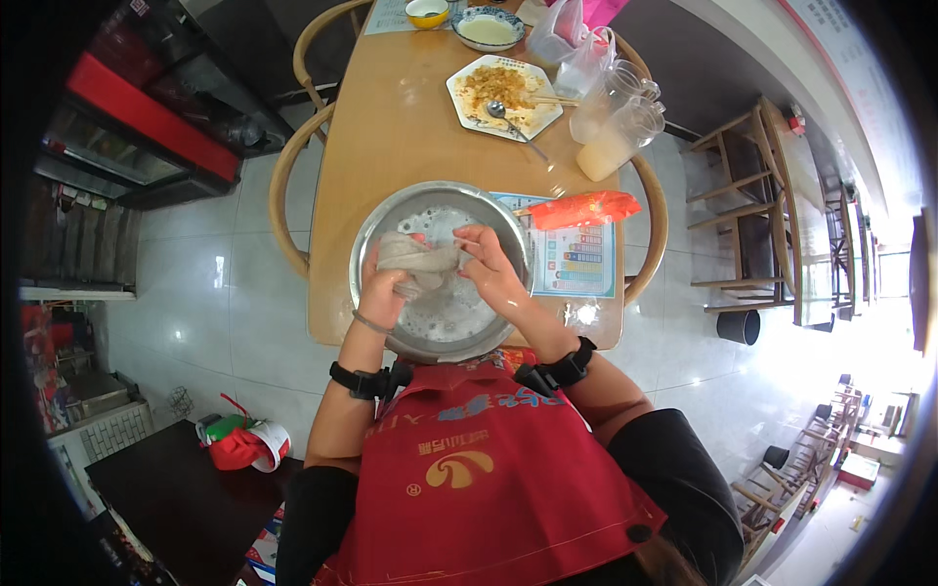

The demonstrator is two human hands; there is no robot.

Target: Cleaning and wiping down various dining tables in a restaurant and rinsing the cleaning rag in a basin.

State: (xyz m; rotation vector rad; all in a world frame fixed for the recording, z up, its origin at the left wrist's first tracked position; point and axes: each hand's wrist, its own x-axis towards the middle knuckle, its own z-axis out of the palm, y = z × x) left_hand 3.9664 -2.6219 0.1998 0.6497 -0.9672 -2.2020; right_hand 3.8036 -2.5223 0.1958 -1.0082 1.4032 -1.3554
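Observation:
A wet, greyish-white cloth (418, 264) is bunched above soapy water (447, 311) in a round metal basin (368, 220). My left hand (383, 289) grips the cloth's thick, folded part, its thumb across the near side. At the cloth's right end, the fingertips of my right hand (489, 267) pinch a narrow, stretched portion. Both hands are over the inside of the basin, which stands at the near edge of the wooden table (388, 139). Foam and bubbles float on the water.
Beyond the basin are a plate of food scraps (476, 132) with a spoon (496, 109), two clear pitchers (608, 150), a patterned bowl (489, 29) and plastic bags (560, 33). A red packet (586, 210) lies over a printed sheet (575, 264). Wooden chairs (282, 183) flank the table.

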